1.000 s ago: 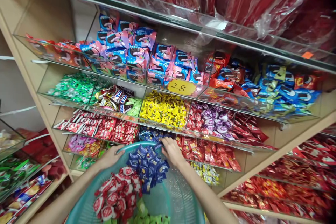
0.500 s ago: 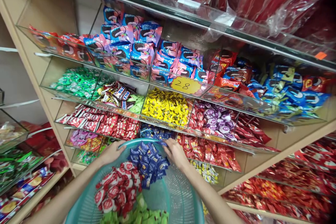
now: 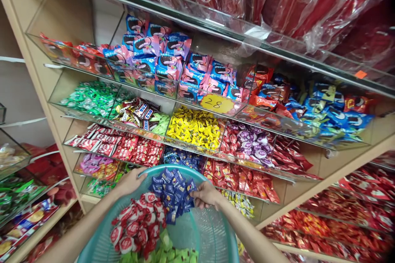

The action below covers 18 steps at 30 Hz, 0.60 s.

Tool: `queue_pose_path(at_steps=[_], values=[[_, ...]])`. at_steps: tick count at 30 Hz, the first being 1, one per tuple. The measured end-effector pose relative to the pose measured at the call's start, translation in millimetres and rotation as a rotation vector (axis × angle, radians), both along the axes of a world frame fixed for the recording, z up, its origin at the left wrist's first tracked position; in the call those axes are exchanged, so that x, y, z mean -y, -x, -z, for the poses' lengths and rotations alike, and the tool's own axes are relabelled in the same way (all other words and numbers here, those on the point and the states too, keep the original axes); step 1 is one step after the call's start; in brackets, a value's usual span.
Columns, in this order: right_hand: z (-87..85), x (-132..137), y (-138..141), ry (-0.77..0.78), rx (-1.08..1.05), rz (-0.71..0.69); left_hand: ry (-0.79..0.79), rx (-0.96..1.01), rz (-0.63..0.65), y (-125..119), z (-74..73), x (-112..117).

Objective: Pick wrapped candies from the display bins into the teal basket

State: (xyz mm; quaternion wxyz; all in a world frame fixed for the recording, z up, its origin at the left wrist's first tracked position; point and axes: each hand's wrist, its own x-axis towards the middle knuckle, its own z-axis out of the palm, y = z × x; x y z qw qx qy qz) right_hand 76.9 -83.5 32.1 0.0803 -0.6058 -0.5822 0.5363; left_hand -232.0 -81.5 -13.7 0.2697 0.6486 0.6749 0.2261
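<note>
My left hand [image 3: 132,181] grips the far-left rim of a teal plastic basket [image 3: 101,230], its fingers over the edge. Inside the basket lie three heaps of wrapped candy: dark blue packets [image 3: 173,193] at the far side, red-and-white twists [image 3: 135,224] on the left, and light green pieces [image 3: 168,250] toward me. Over the right edge of the blue heap is my right hand [image 3: 204,195], with its fingers curled together and the tips at a blue-wrapped candy. Its palm side is hidden.
Just beyond the rim, a shelf bin holds more blue packets [image 3: 182,158]. Yellow candies [image 3: 194,128] and blue-pink cookie packs [image 3: 169,63] fill the glass-fronted shelves above, near a yellow price tag [image 3: 217,102]. The wooden side panel [image 3: 46,102] stands at left.
My right hand has moved from the basket's far rim, where a blue packet was at its fingers, down into the basket at the blue heap. My left hand stays on the rim.
</note>
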Motion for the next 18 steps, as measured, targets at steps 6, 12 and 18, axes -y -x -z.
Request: queue_pose_path(at_steps=[6, 12, 18], values=[[-6.7, -7.8, -0.9, 0.081, 0.1, -0.079, -0.003, -0.014, -0.001, -0.3, -2.1, -0.1], [-8.6, -15.9, -1.9, 0.115, 0.259, -0.129, 0.017, -0.029, 0.016, -0.3, -0.6, -1.0], [-1.1, -31.3, 6.2, 0.084, 0.346, -0.149, 0.014, -0.034, 0.022, -0.6, -0.1, -0.4]])
